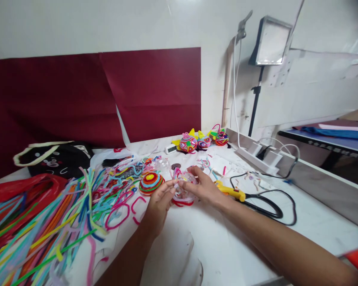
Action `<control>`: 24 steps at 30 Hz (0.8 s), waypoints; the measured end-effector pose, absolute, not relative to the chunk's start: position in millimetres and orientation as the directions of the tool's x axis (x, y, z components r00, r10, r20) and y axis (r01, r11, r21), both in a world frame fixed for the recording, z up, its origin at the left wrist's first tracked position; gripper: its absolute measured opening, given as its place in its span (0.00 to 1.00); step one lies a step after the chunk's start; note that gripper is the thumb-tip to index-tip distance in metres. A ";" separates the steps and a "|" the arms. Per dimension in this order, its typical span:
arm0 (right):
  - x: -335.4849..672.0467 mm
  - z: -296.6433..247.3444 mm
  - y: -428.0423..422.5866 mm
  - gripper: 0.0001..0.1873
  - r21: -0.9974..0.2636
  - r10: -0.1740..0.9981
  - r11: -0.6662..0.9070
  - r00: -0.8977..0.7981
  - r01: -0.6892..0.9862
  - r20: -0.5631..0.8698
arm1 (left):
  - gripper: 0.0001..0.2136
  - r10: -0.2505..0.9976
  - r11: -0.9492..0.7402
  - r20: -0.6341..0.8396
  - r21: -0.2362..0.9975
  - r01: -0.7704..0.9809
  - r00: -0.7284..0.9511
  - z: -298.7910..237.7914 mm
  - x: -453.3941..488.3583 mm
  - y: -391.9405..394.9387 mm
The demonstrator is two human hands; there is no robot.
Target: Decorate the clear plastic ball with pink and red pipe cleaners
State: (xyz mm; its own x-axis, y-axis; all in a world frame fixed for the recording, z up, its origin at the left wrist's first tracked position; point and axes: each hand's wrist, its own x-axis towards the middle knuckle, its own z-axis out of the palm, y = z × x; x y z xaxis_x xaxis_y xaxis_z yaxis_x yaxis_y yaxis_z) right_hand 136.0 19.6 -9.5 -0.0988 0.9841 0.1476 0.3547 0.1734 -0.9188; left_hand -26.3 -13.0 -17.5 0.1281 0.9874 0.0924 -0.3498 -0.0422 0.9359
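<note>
Gripping a clear ball (183, 193) from both sides, seemingly for steadiness: left hand (160, 198), right hand (205, 186), fingers clamped on it; glue gun (234, 193) (yellow) nearby, presumably for reach.

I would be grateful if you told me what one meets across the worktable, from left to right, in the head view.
Black bag → striped round piece → held clear round piece → yellow tool → white power strip.
</note>
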 end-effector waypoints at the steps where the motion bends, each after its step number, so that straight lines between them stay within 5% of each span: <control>1: 135.8 -9.1 19.3 0.33 -0.918 0.985 0.171 -0.097 0.357 0.146 | 0.17 0.987 -0.045 0.094 0.938 -0.344 0.129 -17.7 -26.4 -13.2; 24: 131.6 -12.4 17.4 0.36 -0.912 0.982 0.187 -0.106 0.365 0.159 | 0.10 0.991 -0.058 0.103 0.912 -0.407 0.088 -17.5 -20.8 -14.5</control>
